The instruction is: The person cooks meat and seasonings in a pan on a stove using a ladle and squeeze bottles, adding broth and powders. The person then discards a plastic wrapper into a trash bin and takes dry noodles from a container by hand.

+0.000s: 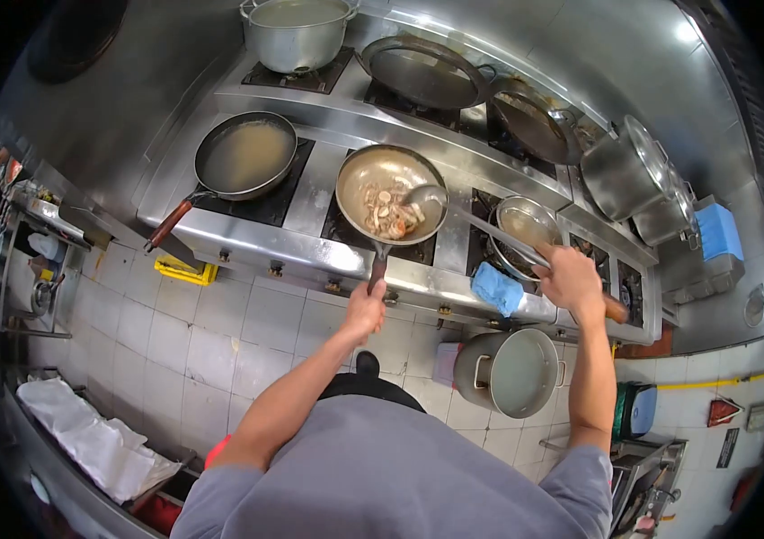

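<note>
My left hand point(365, 311) is closed round the dark handle of a frying pan point(359, 168) on the middle front burner. Inside the pan lie chopped pieces of food point(388, 214), brownish and pale, gathered toward its near side. A long-handled ladle point(501, 235) reaches into the pan from the right, its bowl resting among the pieces. Its metal shaft and wooden end pass through my right hand point(571, 280), which grips it. Just left of that hand a blue cloth point(497, 288) lies on the stove's front edge, beside a pot of liquid point(526, 223).
Another frying pan point(247, 154) with cloudy liquid sits at left, its handle jutting past the stove edge. Behind stand a large pot point(295, 40) and wide pans point(427, 72). On the floor to the right is a tall pot point(523, 373). Steel pots point(625, 171) stand at far right.
</note>
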Tool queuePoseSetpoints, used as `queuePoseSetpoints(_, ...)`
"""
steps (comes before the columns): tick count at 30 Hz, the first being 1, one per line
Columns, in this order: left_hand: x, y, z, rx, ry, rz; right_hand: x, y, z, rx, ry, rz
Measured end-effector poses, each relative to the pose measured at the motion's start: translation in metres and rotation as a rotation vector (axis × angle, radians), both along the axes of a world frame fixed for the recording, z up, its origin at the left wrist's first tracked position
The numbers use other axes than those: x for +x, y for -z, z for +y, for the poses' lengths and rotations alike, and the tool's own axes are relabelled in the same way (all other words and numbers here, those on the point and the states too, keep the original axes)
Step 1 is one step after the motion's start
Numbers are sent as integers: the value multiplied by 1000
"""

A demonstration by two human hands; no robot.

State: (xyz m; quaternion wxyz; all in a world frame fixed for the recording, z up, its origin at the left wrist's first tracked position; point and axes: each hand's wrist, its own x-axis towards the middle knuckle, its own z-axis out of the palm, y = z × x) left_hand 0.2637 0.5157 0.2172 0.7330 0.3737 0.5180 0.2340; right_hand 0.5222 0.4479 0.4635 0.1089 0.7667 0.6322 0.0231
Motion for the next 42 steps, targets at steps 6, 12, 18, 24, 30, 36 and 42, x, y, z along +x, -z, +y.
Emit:
queuePoseSetpoints(6,11,-13,2,-59,-21,-51,-11,47,-5,-87,-36,13)
queuePoseSetpoints(12,11,-3,-4,-6,-24,-24,-20,160,2,147,42,314)
queuePoseSetpoints(18,8,8,-1,-30,-17,-69,-23,201,19,265,237,468)
queuePoseSetpoints(24,8,5,9,-83,-18,-99,-38,213,-3,236,143,858)
queuePoseSetpoints(30,9,8,11,-31,-7,-56,-34,234,57,325,189,788)
queuePoseSetpoints(36,4,-2,16,-41,7,-82,-13,127,36,11,-76,189)
queuePoseSetpoints(42,9,-4,12,-19,-64,-64,23,155,31,92,119,347)
